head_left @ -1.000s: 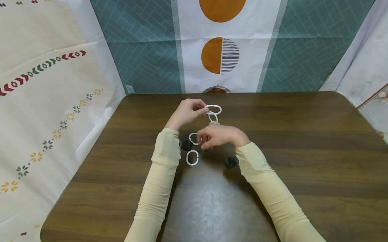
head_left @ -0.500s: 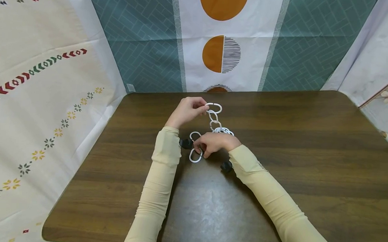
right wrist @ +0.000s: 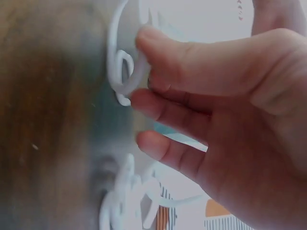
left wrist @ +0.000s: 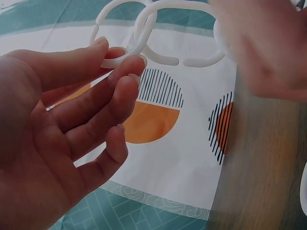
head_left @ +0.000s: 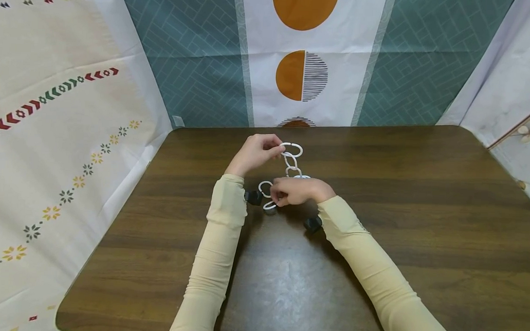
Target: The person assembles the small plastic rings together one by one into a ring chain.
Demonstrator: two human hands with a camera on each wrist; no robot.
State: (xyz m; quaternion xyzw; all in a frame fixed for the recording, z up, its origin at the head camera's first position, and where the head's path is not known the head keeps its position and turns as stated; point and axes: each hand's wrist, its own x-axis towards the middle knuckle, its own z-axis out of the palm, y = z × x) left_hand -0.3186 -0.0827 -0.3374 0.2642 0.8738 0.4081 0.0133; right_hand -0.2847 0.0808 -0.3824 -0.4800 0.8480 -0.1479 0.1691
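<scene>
My left hand (head_left: 256,153) pinches a white plastic chain link (head_left: 302,150) between thumb and fingertips, above the far part of the table. From that link hangs a short chain of white links (left wrist: 201,63), its lower end partly hidden behind my right hand (head_left: 296,191). The thumb and fingers of my right hand pinch a separate white link (right wrist: 112,52), which is tilted close over the table. Just to the left of these fingers lies another loose link (head_left: 260,186). More links of the chain (right wrist: 122,196) bunch up below the right hand in the right wrist view.
The brown wooden table (head_left: 398,228) has rounded far corners. Patterned cloths hang behind it, with a teal and white one (head_left: 198,61) at the back. A black wrist camera (head_left: 313,224) sits under the right wrist, another (head_left: 253,197) by the left.
My right hand reached down to the nearer loose link, took hold of it and has lifted it slightly away. The left hand keeps its grip on the chain's top link with little movement.
</scene>
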